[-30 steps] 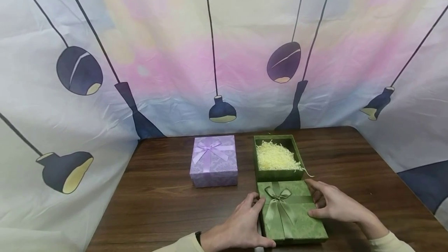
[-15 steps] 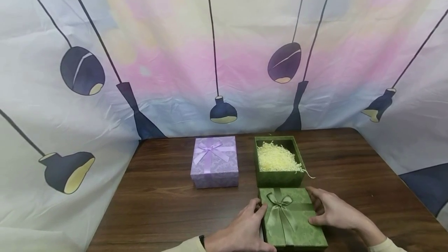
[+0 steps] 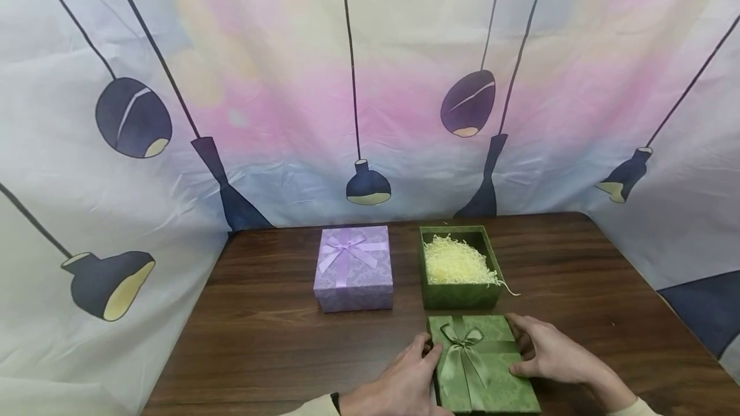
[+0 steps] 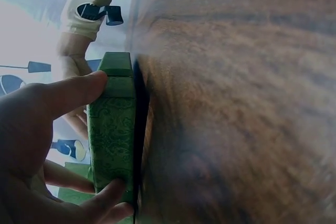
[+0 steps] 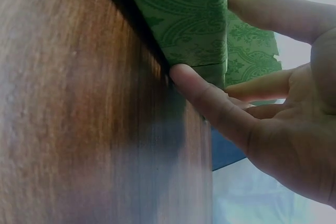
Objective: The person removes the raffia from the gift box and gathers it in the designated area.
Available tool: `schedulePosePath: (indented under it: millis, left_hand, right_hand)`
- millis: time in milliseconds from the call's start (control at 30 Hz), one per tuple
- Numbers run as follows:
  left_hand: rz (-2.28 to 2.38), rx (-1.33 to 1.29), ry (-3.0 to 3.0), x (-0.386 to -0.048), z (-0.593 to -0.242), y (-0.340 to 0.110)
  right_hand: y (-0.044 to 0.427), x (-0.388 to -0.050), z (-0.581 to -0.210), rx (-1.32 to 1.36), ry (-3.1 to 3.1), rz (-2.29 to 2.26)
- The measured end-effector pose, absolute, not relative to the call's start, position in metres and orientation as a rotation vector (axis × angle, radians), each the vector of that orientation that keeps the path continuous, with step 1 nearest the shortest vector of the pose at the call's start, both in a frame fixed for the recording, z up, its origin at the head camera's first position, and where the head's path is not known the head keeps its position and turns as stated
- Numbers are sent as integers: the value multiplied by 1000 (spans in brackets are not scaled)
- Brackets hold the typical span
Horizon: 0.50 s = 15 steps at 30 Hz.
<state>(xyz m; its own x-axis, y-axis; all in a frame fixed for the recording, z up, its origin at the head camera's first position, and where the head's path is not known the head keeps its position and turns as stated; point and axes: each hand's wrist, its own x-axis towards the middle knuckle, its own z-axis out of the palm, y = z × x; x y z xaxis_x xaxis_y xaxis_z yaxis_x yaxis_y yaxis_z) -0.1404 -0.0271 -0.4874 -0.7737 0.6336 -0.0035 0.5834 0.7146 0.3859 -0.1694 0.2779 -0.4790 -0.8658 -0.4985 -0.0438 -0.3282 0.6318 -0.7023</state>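
Observation:
A green gift box lid (image 3: 485,364) with a satin bow lies flat, bow up, at the front of the table. My left hand (image 3: 401,377) grips its left edge, thumb and fingertips against the green side wall (image 4: 113,135) in the left wrist view. On the opposite edge, my right hand (image 3: 549,352) holds the lid with spread fingers. A dark strip runs under the lid's side (image 5: 184,19) in the right wrist view; whether it touches the table I cannot tell. Just behind stands the green box base (image 3: 459,297), uncovered, filled with pale yellow shredded paper (image 3: 459,262).
A closed purple gift box (image 3: 354,275) with a ribbon bow stands left of the green base. The dark wooden table (image 3: 260,339) ends at a fabric backdrop (image 3: 277,114) printed with hanging lamps. A paper strand (image 3: 511,289) hangs over the base's right side.
Both hands have drawn the green lid a little toward the person, and a narrow gap now shows between it and the base. The purple box and the base stay in place.

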Motion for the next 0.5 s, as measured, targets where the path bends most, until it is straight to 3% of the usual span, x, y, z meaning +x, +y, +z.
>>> schedulePosePath:
  millis: [500]
  left_hand:
    - [574,890,2759,-136,-487,-26]
  right_hand:
    - [277,-168,-482,-705,2672,-1018]
